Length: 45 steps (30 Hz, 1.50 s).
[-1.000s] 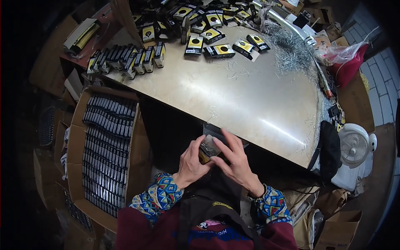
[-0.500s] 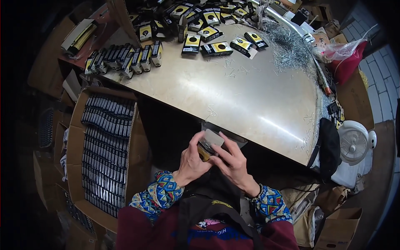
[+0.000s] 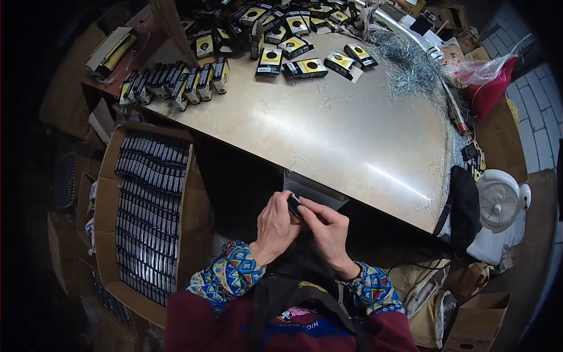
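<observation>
In front of my body, just off the table's near edge, my left hand [image 3: 275, 227] is wrapped round a small black and yellow box [image 3: 294, 205]. My right hand [image 3: 328, 233] pinches the same box from the other side, thumb and fingertips at its upper end. That end shows black, and most of the box is hidden by my fingers. On the table [image 3: 281, 126] beyond lie several loose boxes of the same kind [image 3: 305, 68], one with a pale flap sticking out.
Boxes stand in a row [image 3: 190, 85] at the table's left edge. A carton [image 3: 107, 211] packed with dark boxes is at my left. Thin silver wire pieces [image 3: 407, 64] are heaped at the far right. A white fan [image 3: 497, 202] stands at the right.
The box's pale flap, raised half a second ago, no longer shows; its black end faces up now. My left fingers have closed round it and my right fingers have moved to its top end.
</observation>
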Available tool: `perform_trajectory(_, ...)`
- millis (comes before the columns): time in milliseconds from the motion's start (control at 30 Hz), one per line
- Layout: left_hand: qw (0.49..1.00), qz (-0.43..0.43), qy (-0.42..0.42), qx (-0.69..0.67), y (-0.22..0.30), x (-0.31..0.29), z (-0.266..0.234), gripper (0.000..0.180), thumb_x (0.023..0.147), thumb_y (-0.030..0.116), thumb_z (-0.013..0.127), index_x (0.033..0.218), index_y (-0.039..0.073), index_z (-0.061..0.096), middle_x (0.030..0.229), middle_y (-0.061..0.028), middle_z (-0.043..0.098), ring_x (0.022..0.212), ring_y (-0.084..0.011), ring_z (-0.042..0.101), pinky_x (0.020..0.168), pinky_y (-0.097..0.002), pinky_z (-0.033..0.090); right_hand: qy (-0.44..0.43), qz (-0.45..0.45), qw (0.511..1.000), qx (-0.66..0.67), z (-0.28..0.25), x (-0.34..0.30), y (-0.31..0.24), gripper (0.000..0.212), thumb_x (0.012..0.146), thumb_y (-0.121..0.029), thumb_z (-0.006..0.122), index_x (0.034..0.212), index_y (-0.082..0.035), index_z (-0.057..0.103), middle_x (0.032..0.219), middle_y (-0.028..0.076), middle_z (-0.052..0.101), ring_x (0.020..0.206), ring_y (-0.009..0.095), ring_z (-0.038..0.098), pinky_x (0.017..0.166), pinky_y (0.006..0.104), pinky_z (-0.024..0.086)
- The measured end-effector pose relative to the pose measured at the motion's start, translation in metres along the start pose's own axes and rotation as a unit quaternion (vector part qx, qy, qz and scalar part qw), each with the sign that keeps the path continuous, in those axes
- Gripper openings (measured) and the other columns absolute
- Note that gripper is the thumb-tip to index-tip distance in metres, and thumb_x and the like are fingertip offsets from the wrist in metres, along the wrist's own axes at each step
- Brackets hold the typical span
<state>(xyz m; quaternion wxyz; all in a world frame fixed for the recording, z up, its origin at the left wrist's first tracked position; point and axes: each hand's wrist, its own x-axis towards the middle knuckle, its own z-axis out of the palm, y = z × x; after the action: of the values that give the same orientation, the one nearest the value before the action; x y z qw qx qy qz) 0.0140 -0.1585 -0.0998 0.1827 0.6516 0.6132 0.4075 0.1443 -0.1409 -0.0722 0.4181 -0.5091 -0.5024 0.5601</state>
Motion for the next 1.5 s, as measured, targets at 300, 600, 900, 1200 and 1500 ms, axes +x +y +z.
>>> perform_trajectory(300,0.997,-0.060,-0.021,-0.050,-0.005,0.001,0.001,0.047,0.075,0.007,0.070,0.112,0.002,0.042,0.095,-0.0204,0.055,0.083,-0.0430,0.060,0.065,-0.0477,0.049,0.017,-0.396,0.879,-0.265,0.006,0.006,0.003,0.022,0.076,0.011,0.068,0.097,0.006,0.066,0.099,0.022,0.069,0.084,0.034,0.070,0.074,0.0331,0.056)
perform_trajectory(600,0.998,0.036,-0.032,-0.044,0.009,0.025,-0.012,0.077,0.077,0.023,0.078,0.137,-0.001,0.036,0.128,-0.0216,0.047,0.120,-0.0366,0.044,0.100,-0.0440,0.039,0.138,-0.461,0.799,-0.361,-0.065,0.051,-0.023,0.036,0.081,0.017,0.052,0.112,0.005,0.064,0.109,0.021,0.067,0.096,0.030,0.067,0.084,0.0362,0.054)
perform_trajectory(900,0.990,0.132,0.038,-0.039,-0.001,0.115,0.001,0.035,0.091,0.017,0.059,0.121,0.000,0.054,0.098,-0.0172,0.056,0.097,-0.0334,0.052,0.086,-0.0411,0.040,0.072,-0.291,0.944,-0.141,-0.036,0.077,-0.022,0.032,0.090,0.006,0.059,0.121,0.002,0.061,0.121,0.018,0.064,0.111,0.022,0.062,0.093,0.0298,0.048)
perform_trajectory(1200,0.892,0.102,0.203,0.392,-0.095,0.231,-0.082,0.055,0.078,0.025,0.071,0.123,0.001,0.051,0.119,-0.0156,0.051,0.117,-0.0304,0.046,0.107,-0.0481,0.027,0.075,-0.337,0.895,-0.284,-0.056,0.066,-0.006,0.025,0.091,0.003,0.059,0.115,0.001,0.064,0.115,0.017,0.066,0.101,0.023,0.065,0.085,0.0283,0.051)
perform_trajectory(1500,0.911,0.165,0.055,0.374,-0.086,0.237,-0.083,0.060,0.076,0.020,0.073,0.129,0.003,0.050,0.131,-0.0161,0.047,0.124,-0.0339,0.042,0.110,-0.0490,0.027,0.250,-0.183,0.695,-0.649,-0.207,0.102,-0.002,0.044,0.097,-0.022,0.049,0.133,0.003,0.048,0.137,0.029,0.044,0.130,0.048,0.036,0.111,0.0559,0.023)
